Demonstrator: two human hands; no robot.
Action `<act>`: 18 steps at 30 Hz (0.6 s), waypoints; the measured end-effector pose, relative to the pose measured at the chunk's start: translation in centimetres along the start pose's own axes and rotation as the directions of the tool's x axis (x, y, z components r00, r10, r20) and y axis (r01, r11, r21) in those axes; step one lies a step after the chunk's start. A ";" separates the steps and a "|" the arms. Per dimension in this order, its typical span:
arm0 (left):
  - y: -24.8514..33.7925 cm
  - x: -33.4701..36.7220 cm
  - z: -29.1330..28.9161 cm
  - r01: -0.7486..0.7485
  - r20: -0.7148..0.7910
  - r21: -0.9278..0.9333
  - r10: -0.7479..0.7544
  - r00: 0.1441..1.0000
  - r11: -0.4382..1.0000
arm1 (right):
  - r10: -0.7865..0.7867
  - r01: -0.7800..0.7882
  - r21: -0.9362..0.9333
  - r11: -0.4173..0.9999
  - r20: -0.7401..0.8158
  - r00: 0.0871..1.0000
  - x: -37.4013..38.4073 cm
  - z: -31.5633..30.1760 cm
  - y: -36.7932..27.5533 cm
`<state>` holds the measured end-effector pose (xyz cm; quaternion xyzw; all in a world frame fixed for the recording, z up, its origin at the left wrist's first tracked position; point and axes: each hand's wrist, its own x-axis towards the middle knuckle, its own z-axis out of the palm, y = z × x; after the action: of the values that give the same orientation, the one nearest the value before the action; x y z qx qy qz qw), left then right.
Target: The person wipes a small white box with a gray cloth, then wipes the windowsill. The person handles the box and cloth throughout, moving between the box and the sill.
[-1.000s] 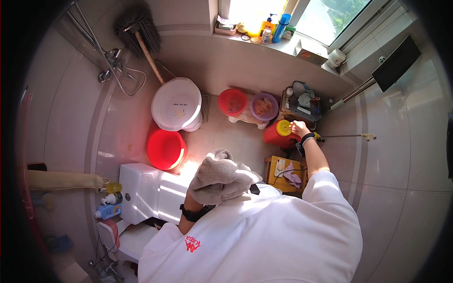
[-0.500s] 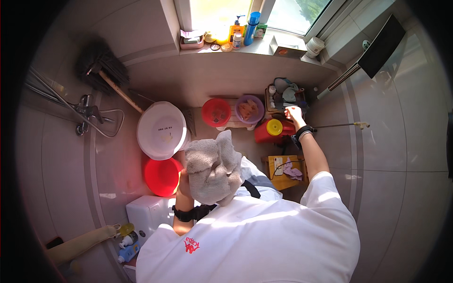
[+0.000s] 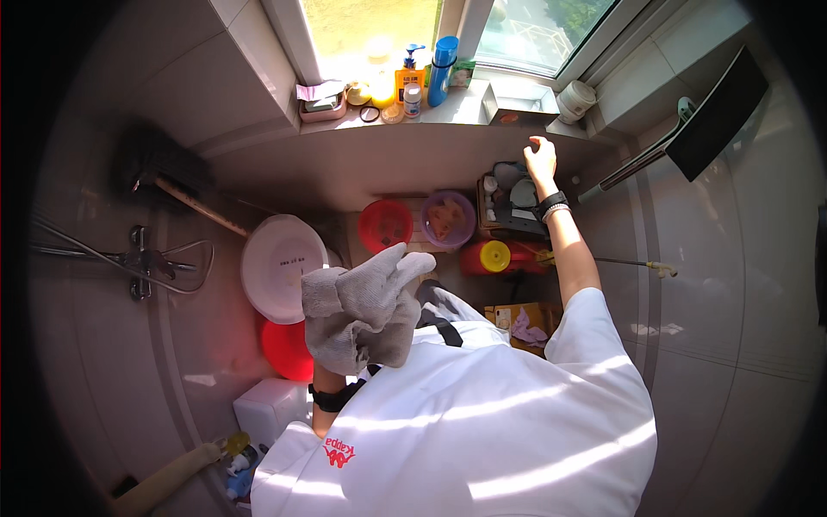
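Note:
A grey towel hangs bunched over my left hand, in front of my body. The cloth hides the fingers of that hand; only the forearm with a black band shows below it. My right hand is stretched forward, just below the windowsill. Its fingers are partly bent, with thumb and forefinger apart, and I see nothing in them. Closest to it on the sill is a shiny open-topped box. A white round tub stands to the right of the box.
The sill also holds an orange pump bottle and a blue bottle. Below are a basket of items, a red container, a red basin, a purple basin and a white bucket. A squeegee leans at right.
My right hand has moved up and forward from beside the basket toward the sill. The towel has shifted left with my left hand and its folds have changed. The view has moved too.

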<state>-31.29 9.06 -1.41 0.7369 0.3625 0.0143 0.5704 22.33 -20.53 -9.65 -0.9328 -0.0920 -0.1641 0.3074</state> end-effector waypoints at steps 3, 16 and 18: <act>1.7 1.9 1.2 0.011 -0.007 0.005 -0.011 1.000 1.000 | -0.011 0.011 0.010 1.000 0.005 1.000 3.2 0.5 -0.9; 9.6 11.7 8.6 -0.289 -0.063 -0.442 0.292 0.954 0.849 | -0.275 0.297 -0.093 0.950 0.192 0.942 9.1 2.7 1.8; 10.2 13.8 9.8 -0.399 -0.096 -0.627 0.442 0.892 0.669 | -0.322 0.339 -0.056 0.939 0.203 0.925 9.5 2.6 1.9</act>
<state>-11.58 7.64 -1.58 0.5656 0.1384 0.2422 0.7761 32.27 -19.84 -9.20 -0.9281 -0.2694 -0.1276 0.2229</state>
